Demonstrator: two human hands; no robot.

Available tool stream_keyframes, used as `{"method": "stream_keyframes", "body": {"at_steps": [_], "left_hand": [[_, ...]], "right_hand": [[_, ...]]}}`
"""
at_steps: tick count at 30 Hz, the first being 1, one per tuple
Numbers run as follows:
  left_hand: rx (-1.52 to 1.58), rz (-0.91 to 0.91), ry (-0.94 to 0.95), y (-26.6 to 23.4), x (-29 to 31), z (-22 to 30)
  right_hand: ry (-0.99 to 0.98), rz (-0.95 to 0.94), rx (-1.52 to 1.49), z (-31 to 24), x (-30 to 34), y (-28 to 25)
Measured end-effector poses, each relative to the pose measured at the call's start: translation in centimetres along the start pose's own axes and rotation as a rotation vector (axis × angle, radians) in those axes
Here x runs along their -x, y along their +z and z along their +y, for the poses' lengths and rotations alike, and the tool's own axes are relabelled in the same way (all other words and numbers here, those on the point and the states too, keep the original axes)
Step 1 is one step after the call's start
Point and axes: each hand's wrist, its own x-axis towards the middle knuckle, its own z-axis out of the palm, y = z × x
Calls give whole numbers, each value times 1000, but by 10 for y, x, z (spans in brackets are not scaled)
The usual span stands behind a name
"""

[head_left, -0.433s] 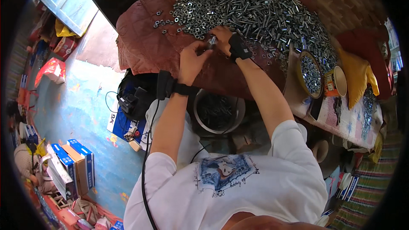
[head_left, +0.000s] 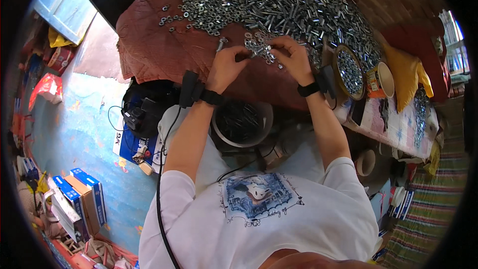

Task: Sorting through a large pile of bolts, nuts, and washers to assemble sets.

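A big heap of silver bolts and nuts (head_left: 279, 5) lies on a dark red cloth (head_left: 159, 50). Both hands work at its near edge. My left hand (head_left: 226, 67) is curled, with its fingertips pinching a small bolt. My right hand (head_left: 294, 60) rests just to the right, fingers down among loose nuts (head_left: 259, 45); what it grips is hidden. The fingertips of the two hands are a short way apart. A single bolt (head_left: 220, 44) lies on the cloth beside my left hand. Black bands with boxes sit on both wrists.
A round bowl of dark bolts (head_left: 241, 122) stands below the cloth between my arms. At the right are a round tin of nuts (head_left: 350, 72), a cup (head_left: 381, 80) and a yellow cloth (head_left: 406, 72). Boxes (head_left: 82, 197) lie on the blue floor at the left.
The hands were pressed together around one small piece; now they have drawn slightly apart and the right hand has dropped onto the loose nuts.
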Motion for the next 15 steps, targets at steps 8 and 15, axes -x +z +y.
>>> {"method": "stream_keyframes", "body": {"at_steps": [8,15], "left_hand": [[-63,-77,126,35,8,5],[-174,-71,333,47,16,8]], "right_hand": [[-14,46,172,-9,51,-10],[104,109,232,1,67,-12]]}}
